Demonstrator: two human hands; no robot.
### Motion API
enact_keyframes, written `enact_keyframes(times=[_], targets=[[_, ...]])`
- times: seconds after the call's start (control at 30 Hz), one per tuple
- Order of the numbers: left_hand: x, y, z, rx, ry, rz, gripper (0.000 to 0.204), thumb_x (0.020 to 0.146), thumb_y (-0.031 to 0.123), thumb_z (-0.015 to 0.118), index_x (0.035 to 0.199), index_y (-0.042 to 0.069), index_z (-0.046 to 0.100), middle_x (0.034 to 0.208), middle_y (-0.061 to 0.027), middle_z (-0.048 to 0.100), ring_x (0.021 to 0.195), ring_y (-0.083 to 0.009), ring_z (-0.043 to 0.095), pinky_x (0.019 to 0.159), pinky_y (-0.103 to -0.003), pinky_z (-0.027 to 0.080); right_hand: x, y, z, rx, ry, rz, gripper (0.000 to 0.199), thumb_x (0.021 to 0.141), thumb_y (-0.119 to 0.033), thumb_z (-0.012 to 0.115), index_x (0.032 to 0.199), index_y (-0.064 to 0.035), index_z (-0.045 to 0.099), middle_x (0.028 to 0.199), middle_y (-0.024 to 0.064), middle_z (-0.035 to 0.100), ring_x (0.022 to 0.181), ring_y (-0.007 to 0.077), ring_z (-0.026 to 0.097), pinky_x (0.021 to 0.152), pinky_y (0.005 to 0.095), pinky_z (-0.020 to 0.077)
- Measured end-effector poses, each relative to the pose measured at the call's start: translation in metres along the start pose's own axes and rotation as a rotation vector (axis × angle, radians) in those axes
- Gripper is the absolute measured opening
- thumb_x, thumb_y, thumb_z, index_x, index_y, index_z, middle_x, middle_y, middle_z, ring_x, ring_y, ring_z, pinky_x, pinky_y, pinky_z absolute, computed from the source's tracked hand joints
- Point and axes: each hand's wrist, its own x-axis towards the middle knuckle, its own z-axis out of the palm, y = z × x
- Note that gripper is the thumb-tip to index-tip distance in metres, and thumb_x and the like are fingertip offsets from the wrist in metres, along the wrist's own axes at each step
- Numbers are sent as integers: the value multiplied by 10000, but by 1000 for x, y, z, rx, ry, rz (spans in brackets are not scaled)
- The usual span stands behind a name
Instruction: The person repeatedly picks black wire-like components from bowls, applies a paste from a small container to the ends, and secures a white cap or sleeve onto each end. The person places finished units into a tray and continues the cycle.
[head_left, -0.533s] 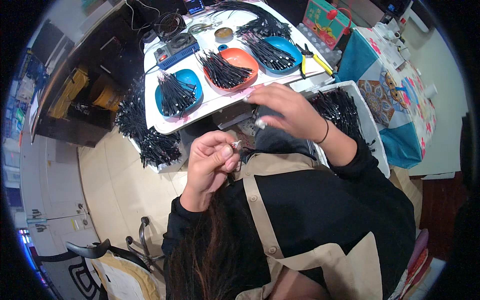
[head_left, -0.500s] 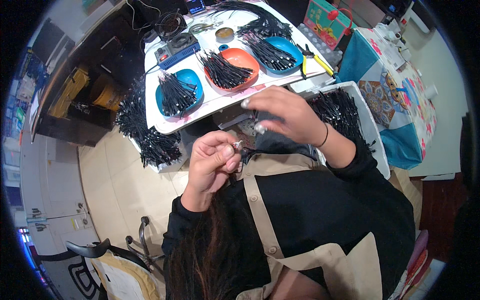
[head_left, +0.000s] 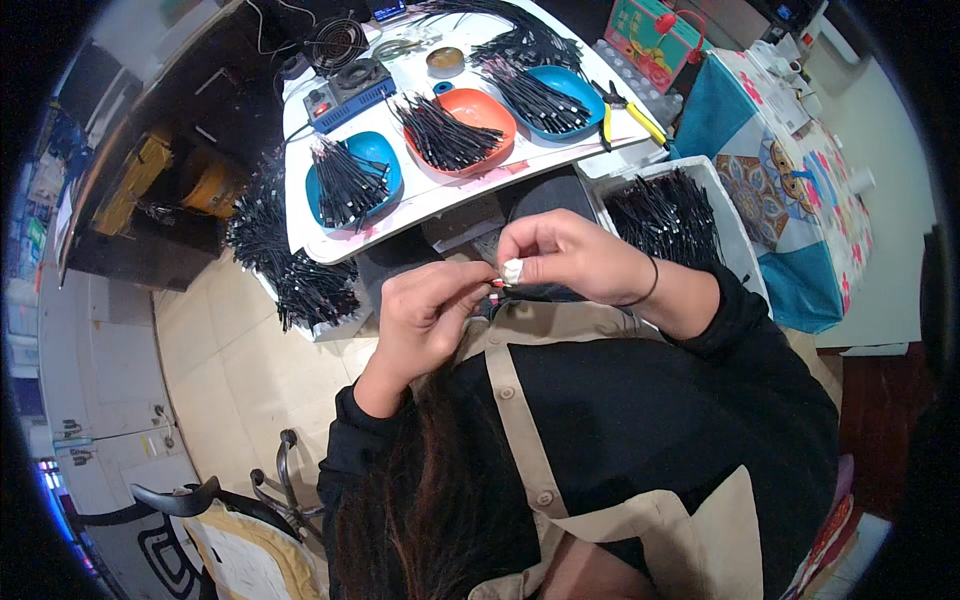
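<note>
My left hand (head_left: 425, 312) pinches thin wires (head_left: 498, 284) with red and white ends, held low in front of my chest. Against the tips of those wires, my right hand (head_left: 580, 258) has its thumb and forefinger pressed together; white coverings sit on these fingertips. Most of the held piece is hidden behind the fingers. Beyond my hands, bundles of short black cables lie in a left blue bowl (head_left: 393, 150), an orange bowl (head_left: 478, 105) and a right blue bowl (head_left: 590, 92) on the white table (head_left: 430, 212).
Yellow-handled pliers (head_left: 640, 118) lie at the table's right edge. Behind the bowls stand a blue device (head_left: 350, 103) with a red switch and a round tin (head_left: 446, 62). A white box (head_left: 738, 230) of black cables is at right, another cable pile (head_left: 300, 275) at left.
My right hand has come down and left from its raised, spread pose, and its fingers have closed at the wire ends. My left hand has turned knuckles up, fingertips reaching slightly right.
</note>
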Motion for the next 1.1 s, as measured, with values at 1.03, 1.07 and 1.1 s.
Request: enact_keyframes(times=[1.03,1.07,1.1], targets=[[60,-15,-37,-1549,-39,-458,164,854,1,627,1001,-70,617,874,-151,639,609,-127,533,495,-204,384,56,-75,-17,-671,127,-831,197,732,27,686,907,-41,627,925,84,611,824,250,596,721,334,477],[65,-15,-39,-1611,-65,-462,163,850,0,630,997,-69,619,868,-150,639,605,-128,531,492,-205,381,61,-80,-20,-707,123,-902,199,726,14,688,903,-43,618,914,86,605,808,258,591,704,345,473],[70,-15,-40,-1639,-85,-475,160,845,2,638,988,-70,624,856,-147,638,588,-126,524,493,-205,380,64,-84,-23,-742,117,-948,205,719,4,693,903,-42,613,907,90,600,800,267,588,701,349,472]])
